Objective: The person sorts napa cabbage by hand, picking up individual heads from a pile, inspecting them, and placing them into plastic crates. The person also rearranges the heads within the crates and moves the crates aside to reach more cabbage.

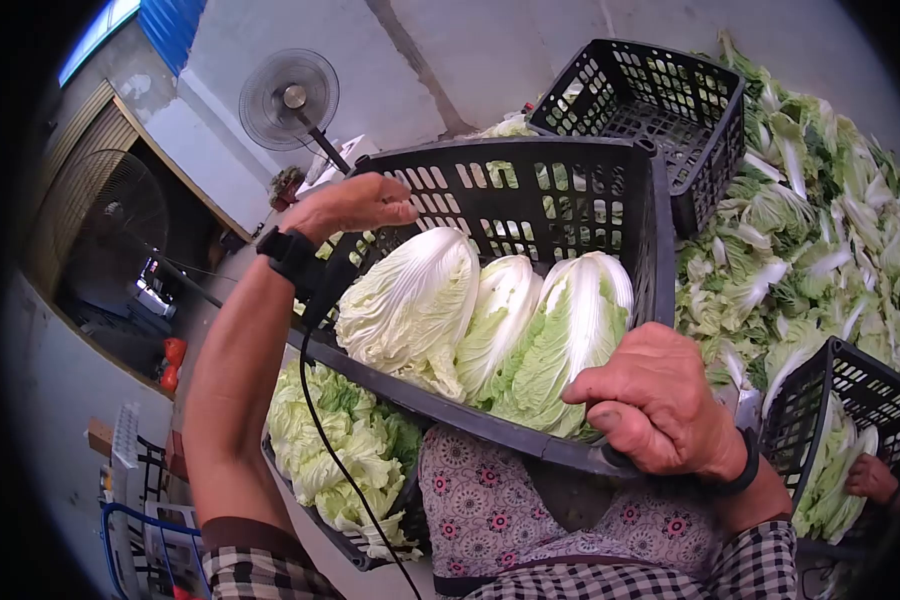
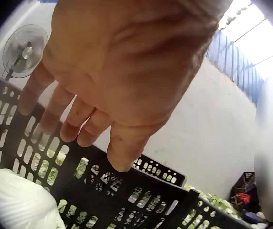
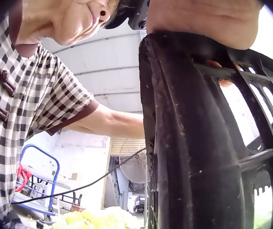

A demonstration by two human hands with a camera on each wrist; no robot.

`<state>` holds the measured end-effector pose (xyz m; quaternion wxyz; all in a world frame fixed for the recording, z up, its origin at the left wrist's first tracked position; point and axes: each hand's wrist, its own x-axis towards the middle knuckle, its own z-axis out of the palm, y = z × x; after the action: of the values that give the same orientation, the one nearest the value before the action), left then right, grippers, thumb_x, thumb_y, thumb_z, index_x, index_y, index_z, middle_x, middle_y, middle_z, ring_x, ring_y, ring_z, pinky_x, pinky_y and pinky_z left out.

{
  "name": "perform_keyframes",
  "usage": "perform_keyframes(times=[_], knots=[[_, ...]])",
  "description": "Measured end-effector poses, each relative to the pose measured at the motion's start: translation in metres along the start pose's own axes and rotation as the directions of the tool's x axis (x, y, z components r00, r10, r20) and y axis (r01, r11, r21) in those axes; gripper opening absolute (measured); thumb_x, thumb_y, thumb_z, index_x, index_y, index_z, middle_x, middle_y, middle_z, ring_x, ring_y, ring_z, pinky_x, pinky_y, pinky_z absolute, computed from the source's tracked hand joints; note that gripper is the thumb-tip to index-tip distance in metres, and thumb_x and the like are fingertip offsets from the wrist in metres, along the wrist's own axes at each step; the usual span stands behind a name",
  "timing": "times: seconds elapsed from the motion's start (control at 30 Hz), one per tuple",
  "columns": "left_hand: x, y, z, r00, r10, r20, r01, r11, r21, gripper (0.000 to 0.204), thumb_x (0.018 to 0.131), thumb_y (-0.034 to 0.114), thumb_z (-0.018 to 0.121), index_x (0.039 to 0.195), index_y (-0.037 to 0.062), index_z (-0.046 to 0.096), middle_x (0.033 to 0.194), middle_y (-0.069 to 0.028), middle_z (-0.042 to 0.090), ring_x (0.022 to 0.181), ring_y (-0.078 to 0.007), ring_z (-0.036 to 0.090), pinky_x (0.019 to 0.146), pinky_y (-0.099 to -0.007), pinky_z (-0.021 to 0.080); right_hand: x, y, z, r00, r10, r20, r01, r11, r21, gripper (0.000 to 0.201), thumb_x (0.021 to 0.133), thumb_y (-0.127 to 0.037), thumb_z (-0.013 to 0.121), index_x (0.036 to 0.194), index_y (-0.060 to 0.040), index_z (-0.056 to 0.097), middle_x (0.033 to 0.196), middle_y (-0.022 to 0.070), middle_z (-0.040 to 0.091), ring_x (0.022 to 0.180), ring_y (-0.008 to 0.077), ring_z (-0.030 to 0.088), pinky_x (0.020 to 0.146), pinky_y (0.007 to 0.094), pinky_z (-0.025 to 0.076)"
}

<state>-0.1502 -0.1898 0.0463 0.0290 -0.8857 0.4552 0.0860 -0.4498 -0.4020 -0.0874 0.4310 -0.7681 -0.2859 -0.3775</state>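
A tilted black crate (image 1: 515, 430) holds three Chinese cabbages (image 1: 410, 300) lying side by side. My left hand (image 1: 355, 205) is over its far left side, fingers loosely extended and holding nothing. In the left wrist view the palm of that hand (image 2: 112, 71) shows above the slotted wall (image 2: 74, 176), part of a white cabbage (image 2: 19, 200) below. My right hand (image 1: 660, 400) grips the near right rim, beside the rightmost cabbage. The right wrist view shows the heel of this hand (image 3: 205, 21) on the crate edge (image 3: 189, 124), with fingertips partly visible through the slots.
Another black crate (image 1: 705, 205) stands behind at the right, by a large leaf pile (image 1: 820, 250). Leafy cabbage (image 1: 340, 450) lies in a container at lower left. Another person's hand (image 1: 871, 479) touches cabbage in a crate at right. A cable (image 1: 330, 440) hangs across; a fan (image 1: 290, 98) stands behind.
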Motion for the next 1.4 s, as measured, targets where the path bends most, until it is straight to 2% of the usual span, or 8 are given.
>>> perform_keyframes(times=[0.1,0.27,0.5,0.77,0.97,1.13,1.23,1.4], knots=[[0.019,-0.024,0.03,0.915,-0.343,0.213,0.3,0.931,0.207,0.091,0.078,0.07,0.054,0.13,-0.0051,0.045,0.129,-0.024,0.051,0.123,-0.0353,0.047,0.102,-0.0401,0.038,-0.001,0.003,0.001,1.0,-0.022,-0.022,0.022,1.0,-0.001,0.015,0.082,-0.023,0.064,0.084,-0.0081,0.066,0.063,0.0038,0.061,0.055,0.0212,0.057,0.055,0.0327,0.04],[0.028,-0.042,0.066,0.848,-0.42,0.322,0.408,0.907,0.108,0.119,0.065,0.084,0.052,0.141,-0.0033,0.029,0.135,-0.0253,0.044,0.13,-0.0357,0.039,0.107,-0.0397,0.033,0.001,0.005,0.0,1.0,-0.013,-0.007,0.013,0.999,0.037,0.017,0.081,-0.024,0.065,0.082,-0.0074,0.066,0.059,0.0012,0.056,0.052,0.0182,0.055,0.053,0.0307,0.038],[0.032,-0.045,0.086,0.862,-0.446,0.241,0.425,0.895,0.136,0.118,0.061,0.084,0.057,0.134,-0.0056,0.034,0.125,-0.0241,0.053,0.118,-0.0357,0.052,0.098,-0.0385,0.042,0.0,0.008,0.001,0.999,-0.029,-0.039,0.03,0.999,0.046,0.016,0.08,-0.024,0.066,0.081,-0.008,0.065,0.057,-0.0008,0.053,0.051,0.0166,0.053,0.052,0.0303,0.037],[0.018,-0.009,0.051,0.893,-0.449,0.04,0.45,0.89,-0.07,0.069,0.056,0.045,0.078,0.103,-0.0033,0.063,0.096,-0.018,0.067,0.088,-0.0263,0.065,0.08,-0.0321,0.049,0.0,0.007,0.002,0.999,-0.013,-0.037,0.013,1.0,0.008,0.016,0.079,-0.023,0.065,0.081,-0.0074,0.065,0.059,0.0005,0.055,0.051,0.0184,0.054,0.053,0.0303,0.038],[-0.027,0.0,0.019,0.864,-0.401,-0.303,0.169,0.8,-0.576,0.051,0.063,0.03,0.08,0.098,-0.0037,0.064,0.088,-0.0124,0.067,0.075,-0.0195,0.065,0.072,-0.0316,0.053,0.005,0.003,0.001,0.999,0.006,0.037,-0.006,1.0,-0.016,0.02,0.083,-0.025,0.059,0.085,-0.0057,0.065,0.059,0.0028,0.057,0.053,0.0225,0.054,0.058,0.0338,0.039],[-0.07,0.018,0.006,0.664,-0.404,-0.63,-0.077,0.801,-0.594,0.061,0.069,0.029,0.081,0.116,-0.0013,0.055,0.1,-0.008,0.064,0.087,-0.0155,0.064,0.08,-0.03,0.052,-0.003,-0.006,0.001,0.982,0.181,0.06,-0.179,0.983,-0.031,0.041,0.086,-0.035,0.057,0.11,-0.002,0.059,0.079,0.007,0.065,0.072,0.0214,0.059,0.072,0.0341,0.042],[-0.094,0.038,0.002,0.566,-0.295,-0.77,-0.29,0.803,-0.521,0.067,0.065,0.026,0.083,0.118,-0.002,0.053,0.101,-0.0099,0.065,0.089,-0.0165,0.064,0.082,-0.03,0.053,-0.004,-0.016,0.011,0.921,0.387,-0.042,-0.38,0.916,0.128,0.073,0.082,-0.052,0.055,0.133,-0.0004,0.041,0.116,0.013,0.057,0.093,0.021,0.056,0.086,0.033,0.04],[-0.127,0.098,0.012,0.472,-0.172,-0.865,-0.568,0.691,-0.447,0.064,0.068,0.02,0.083,0.12,0.0002,0.052,0.103,-0.0086,0.065,0.093,-0.015,0.063,0.085,-0.0287,0.052,0.02,-0.019,0.01,0.888,0.303,-0.346,-0.284,0.953,0.106,0.115,0.066,-0.072,0.062,0.147,-0.0054,0.016,0.143,0.0168,0.037,0.129,0.0253,0.038,0.102,0.0396,0.031]])
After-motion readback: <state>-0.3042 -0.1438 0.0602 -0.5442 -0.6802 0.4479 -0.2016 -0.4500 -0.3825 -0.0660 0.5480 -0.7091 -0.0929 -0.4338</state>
